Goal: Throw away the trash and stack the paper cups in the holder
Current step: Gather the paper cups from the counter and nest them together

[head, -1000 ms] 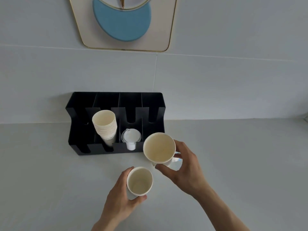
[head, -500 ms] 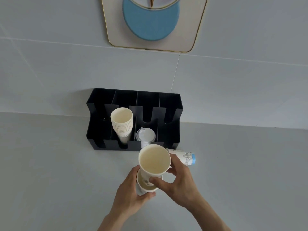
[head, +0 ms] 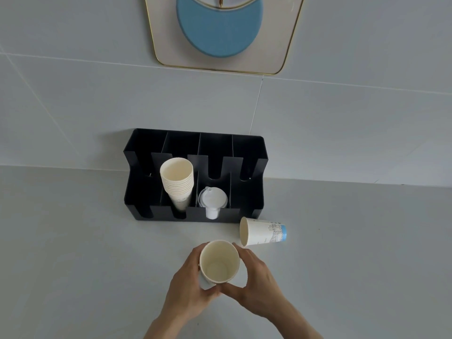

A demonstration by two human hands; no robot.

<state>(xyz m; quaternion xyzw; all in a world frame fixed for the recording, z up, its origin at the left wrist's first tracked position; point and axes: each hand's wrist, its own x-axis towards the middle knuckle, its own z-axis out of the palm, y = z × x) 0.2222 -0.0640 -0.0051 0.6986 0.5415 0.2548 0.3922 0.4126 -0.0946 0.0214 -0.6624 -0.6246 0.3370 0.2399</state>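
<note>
Both hands wrap a pair of nested paper cups (head: 219, 261) held upright over the counter, mouth facing me. My left hand (head: 186, 285) grips the left side and my right hand (head: 256, 281) the right side. Another paper cup (head: 263, 234) with blue print lies on its side just right of them, mouth to the left. Behind stands the black holder (head: 254, 192) with four slots. Its second slot carries a tilted stack of paper cups (head: 177, 179); the third slot has clear plastic lids (head: 212, 200).
The holder sits against a grey tiled wall at the back of the grey counter (head: 73, 253). A framed panel with a blue disc (head: 220, 28) hangs on the wall above.
One second ago each hand held a separate cup. The right hand's cup was lowered into the left hand's cup, and now both hands hold the nested pair. The lying cup came into sight.
</note>
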